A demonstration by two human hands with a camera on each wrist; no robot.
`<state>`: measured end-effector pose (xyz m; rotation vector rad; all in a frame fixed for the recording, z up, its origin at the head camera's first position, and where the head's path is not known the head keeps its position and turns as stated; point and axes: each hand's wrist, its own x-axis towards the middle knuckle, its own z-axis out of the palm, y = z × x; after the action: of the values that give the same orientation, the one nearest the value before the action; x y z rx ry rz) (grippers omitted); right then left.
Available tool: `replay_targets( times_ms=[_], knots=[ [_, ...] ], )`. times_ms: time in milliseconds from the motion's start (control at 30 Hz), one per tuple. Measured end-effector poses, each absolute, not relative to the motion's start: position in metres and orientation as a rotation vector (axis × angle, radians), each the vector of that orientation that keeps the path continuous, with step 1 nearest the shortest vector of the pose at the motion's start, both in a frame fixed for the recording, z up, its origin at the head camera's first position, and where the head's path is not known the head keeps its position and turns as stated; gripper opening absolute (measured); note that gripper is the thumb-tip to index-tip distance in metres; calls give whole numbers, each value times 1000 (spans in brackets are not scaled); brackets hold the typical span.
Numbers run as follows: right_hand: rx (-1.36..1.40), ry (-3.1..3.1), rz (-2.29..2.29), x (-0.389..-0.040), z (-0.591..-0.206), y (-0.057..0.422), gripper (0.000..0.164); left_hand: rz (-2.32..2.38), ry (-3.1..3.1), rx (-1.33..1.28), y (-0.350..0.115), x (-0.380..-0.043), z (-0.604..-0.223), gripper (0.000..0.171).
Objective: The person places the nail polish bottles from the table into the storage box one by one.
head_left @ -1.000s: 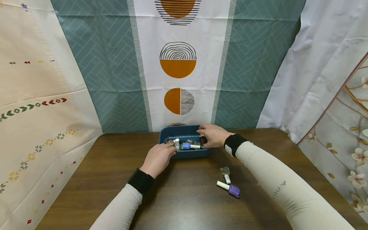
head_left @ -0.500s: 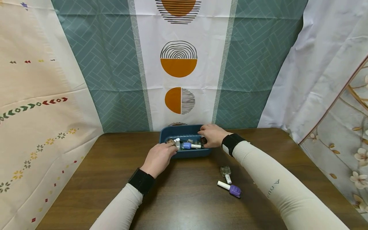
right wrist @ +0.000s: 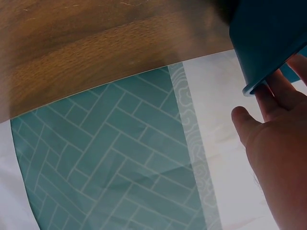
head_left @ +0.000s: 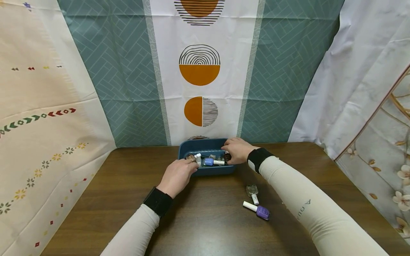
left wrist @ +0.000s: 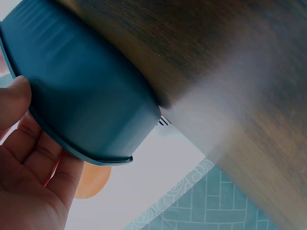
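Note:
A dark blue plastic bin (head_left: 211,171) stands at the back of the table with several nail polish bottles inside. Among them are a lilac-blue bottle (head_left: 208,161), a clear one (head_left: 198,162) with a white cap, and brownish ones at either end. My left hand (head_left: 177,176) grips the bin's near left corner. In the left wrist view the thumb (left wrist: 18,98) presses the outside wall and fingers lie behind the rim. At the other end my right hand (head_left: 240,151) holds the bin's edge, fingers bent over the rim (right wrist: 254,87); its thumb is hidden.
On the wooden table (head_left: 205,227), right of centre, lie a clear nail polish bottle (head_left: 252,191) and a purple nail polish bottle (head_left: 263,212), both white-capped and close together. A patterned curtain (head_left: 266,106) hangs directly behind the bin and the table's back edge.
Both hands stay on the bin, with barely any movement. The view has shifted very slightly; the bin and bottles keep their places.

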<state>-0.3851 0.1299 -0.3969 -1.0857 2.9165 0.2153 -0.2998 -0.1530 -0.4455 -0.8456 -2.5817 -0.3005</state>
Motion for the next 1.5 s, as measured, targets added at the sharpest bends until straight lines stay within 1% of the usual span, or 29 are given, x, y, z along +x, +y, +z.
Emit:
replay_targets(
  times_ms=[400, 867, 1167, 1500],
  knots=[
    [-1068, 2888, 199, -387, -397, 130, 57, -330, -2587, -855, -153, -299, -444, 12],
    [-1081, 2857, 163, -391, -398, 132, 55, -321, -2582, -855, -153, -300, -444, 11],
    [-1101, 2837, 162, -392, -398, 134, 58, -307, -2578, -852, -153, -300, -446, 11],
    [-1088, 2845, 20, -386, -389, 140, 66, -303, -2590, -857, -154, -299, -445, 12]
  ],
)
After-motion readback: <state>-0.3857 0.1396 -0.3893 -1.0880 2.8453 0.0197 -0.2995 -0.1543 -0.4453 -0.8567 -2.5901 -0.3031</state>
